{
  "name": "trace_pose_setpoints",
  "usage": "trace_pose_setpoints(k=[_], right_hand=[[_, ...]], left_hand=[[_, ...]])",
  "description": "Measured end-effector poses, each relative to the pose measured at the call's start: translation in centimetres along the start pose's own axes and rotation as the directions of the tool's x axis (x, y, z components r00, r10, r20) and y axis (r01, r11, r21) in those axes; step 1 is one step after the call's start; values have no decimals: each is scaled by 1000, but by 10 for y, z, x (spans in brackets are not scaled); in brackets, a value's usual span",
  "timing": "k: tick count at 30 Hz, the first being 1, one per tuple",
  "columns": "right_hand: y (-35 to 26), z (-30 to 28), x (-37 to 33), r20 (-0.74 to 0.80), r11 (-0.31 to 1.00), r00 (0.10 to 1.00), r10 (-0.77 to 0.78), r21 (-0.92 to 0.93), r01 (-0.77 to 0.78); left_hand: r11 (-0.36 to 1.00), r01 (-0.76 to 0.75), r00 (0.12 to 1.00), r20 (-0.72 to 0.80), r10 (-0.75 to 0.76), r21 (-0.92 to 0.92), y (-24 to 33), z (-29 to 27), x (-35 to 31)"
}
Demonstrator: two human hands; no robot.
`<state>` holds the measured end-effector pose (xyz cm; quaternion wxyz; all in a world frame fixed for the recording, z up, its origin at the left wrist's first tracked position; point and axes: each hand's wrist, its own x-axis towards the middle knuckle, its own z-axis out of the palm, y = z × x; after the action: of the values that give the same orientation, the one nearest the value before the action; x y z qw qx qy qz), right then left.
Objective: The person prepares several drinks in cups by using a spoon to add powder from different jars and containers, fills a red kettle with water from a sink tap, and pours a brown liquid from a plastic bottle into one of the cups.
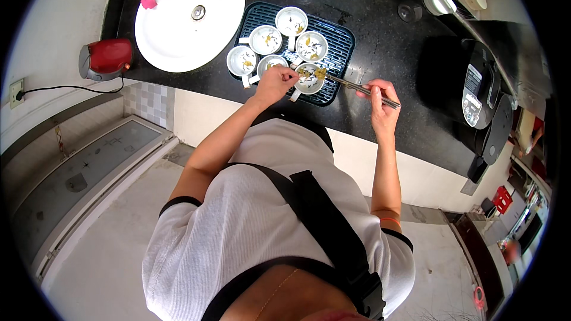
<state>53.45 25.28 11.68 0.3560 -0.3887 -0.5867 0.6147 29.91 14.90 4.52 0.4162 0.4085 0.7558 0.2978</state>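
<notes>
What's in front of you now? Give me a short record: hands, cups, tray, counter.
Left hand: fingers pinched at the left edge of the front right cup; whether it holds anything is unclear
Right hand: grips chopsticks, tips at a yellow piece over that cup
Cups: six, white, dark and yellow bits inside
Tray: dark, slatted, under the cups
Counter: black; white sink left of tray
</notes>
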Motion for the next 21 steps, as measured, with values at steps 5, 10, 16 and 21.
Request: trace_pose_setpoints(k=[5,10,16,21], right_hand=[[-7,4,7,20,999,1000,-12,40,11],[-28,6,39,85,992,995,-49,121,39],[-94,-24,146,-43,940,943,-331,65,334],[-135,-58,257,-251,823,798,-548,8,568]], left_hand=[[988,15,997,-68,-26,-153,-16,-2,-3],[955,42,994,-83,-69,-294,-9,-11,-10],[924,44,975,-187,-123,-379,-9,-20,-23],[848,57,924,-293,-245,-527,-12,-30,-41]])
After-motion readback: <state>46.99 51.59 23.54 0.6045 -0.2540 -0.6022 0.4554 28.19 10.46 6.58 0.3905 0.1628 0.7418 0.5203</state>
